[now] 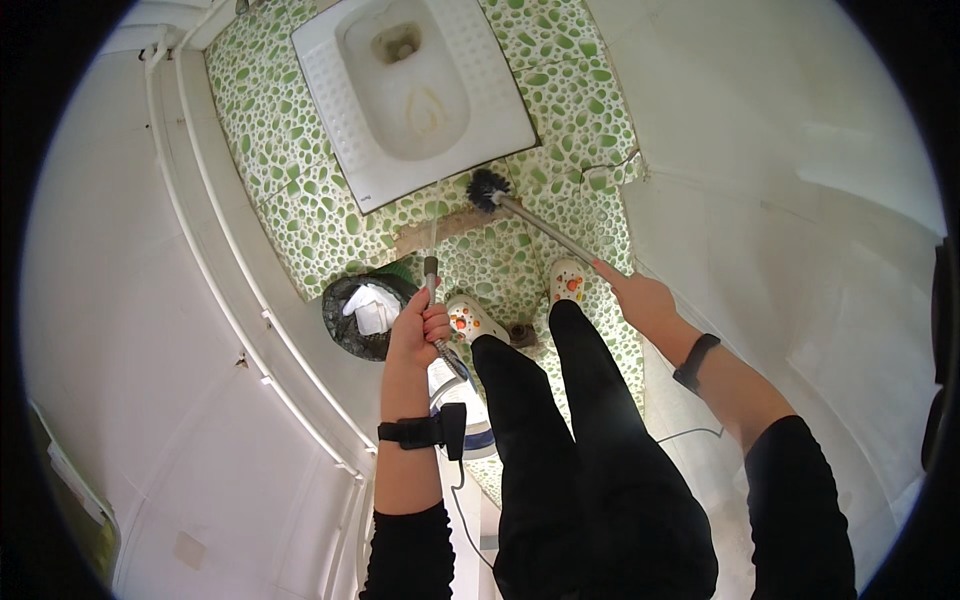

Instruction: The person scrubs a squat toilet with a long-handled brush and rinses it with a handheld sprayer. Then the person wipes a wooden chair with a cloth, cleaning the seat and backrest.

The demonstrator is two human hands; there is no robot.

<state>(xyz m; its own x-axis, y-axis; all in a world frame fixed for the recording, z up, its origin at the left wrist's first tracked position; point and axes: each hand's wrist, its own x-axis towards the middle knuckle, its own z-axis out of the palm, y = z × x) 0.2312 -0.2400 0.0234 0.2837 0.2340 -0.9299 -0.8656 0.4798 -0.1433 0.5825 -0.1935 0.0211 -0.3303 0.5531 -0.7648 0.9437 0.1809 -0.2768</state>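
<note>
My left hand (417, 328) is closed around a flexible metal shower hose (430, 282), and a thin stream of water runs from its dark end towards the squat toilet. My right hand (643, 303) grips the metal handle of a toilet brush (551, 231). The brush's dark bristle head (488, 190) is over the tiled floor, just off the near right part of the toilet's front edge. The white ceramic squat toilet (487, 112) has yellowish stains in its bowl and a brown-stained drain hole.
A bin lined with a black bag (337, 322) holds white paper, left of my feet in patterned white clogs (469, 319). A floor drain (523, 334) lies between the clogs. White pipes (217, 289) run along the left wall. The green pebble-patterned floor (270, 120) has a broken brown strip.
</note>
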